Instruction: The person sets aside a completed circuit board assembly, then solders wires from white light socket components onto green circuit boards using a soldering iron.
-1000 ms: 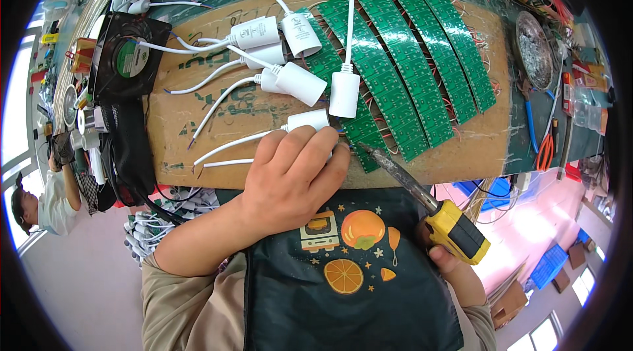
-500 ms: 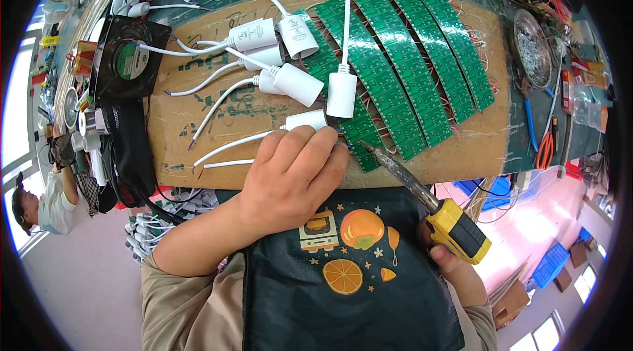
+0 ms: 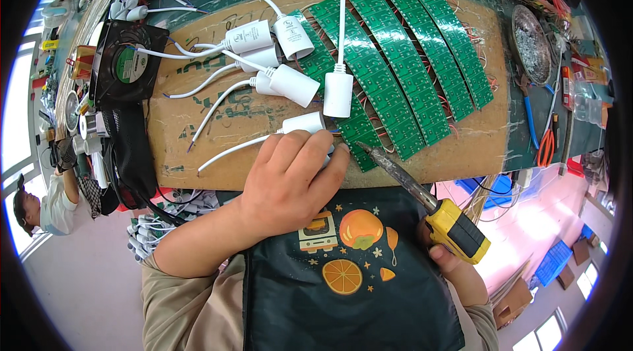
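My left hand (image 3: 287, 176) is closed, thumb and fingers pinched round a white cylindrical housing (image 3: 328, 157), of which only a sliver shows between them. Thin wire ends lie by the fingertips, at the lower end of the leftmost green circuit board strip (image 3: 359, 135). In my right hand (image 3: 458, 275) is a soldering iron (image 3: 455, 226) with a yellow and black handle. Its tip meets or nearly meets that strip, just right of my left fingertips. Another white housing (image 3: 303, 123) with a cable lies just beyond my left knuckles. One more white housing (image 3: 339, 95) rests across the strips.
Several corded white housings (image 3: 248, 36) lie on the cardboard sheet (image 3: 198, 133), beside more green strips (image 3: 402, 54). A black fan (image 3: 128, 64) stands left. At the right are a metal dish (image 3: 531, 44) and orange-handled tools (image 3: 546, 148). Another person (image 3: 56, 203) is far left.
My left hand has shifted slightly, and a white piece now shows between its fingers. A lower white cable that stuck out left of the hand is no longer visible. The iron has barely moved.
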Available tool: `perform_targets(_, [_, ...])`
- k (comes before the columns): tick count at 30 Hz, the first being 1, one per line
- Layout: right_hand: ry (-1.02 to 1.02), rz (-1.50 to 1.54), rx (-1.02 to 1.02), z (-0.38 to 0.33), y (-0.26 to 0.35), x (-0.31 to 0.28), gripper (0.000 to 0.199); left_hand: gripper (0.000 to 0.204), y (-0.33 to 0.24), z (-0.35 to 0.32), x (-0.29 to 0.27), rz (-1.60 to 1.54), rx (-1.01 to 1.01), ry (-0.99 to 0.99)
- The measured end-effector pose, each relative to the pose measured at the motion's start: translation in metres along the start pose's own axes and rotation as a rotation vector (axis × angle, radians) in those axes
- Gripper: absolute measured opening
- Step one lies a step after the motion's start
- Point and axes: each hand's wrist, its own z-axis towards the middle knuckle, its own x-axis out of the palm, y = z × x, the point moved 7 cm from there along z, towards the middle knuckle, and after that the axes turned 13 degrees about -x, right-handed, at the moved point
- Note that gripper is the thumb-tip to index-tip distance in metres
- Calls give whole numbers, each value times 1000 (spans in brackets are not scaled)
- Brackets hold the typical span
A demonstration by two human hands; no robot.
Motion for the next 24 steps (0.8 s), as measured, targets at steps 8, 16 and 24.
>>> perform_targets(8, [63,-215,-166,0,5,-1,35,34,-6,5,1,8,8,9])
perform_targets(16, [88,-111,4,-20,-17,-3,38,34,-7,3,1,17,8,10])
perform_targets(24, [71,-133,-52,-15,-14,-2,36,34,-7,4,0,16,11,12])
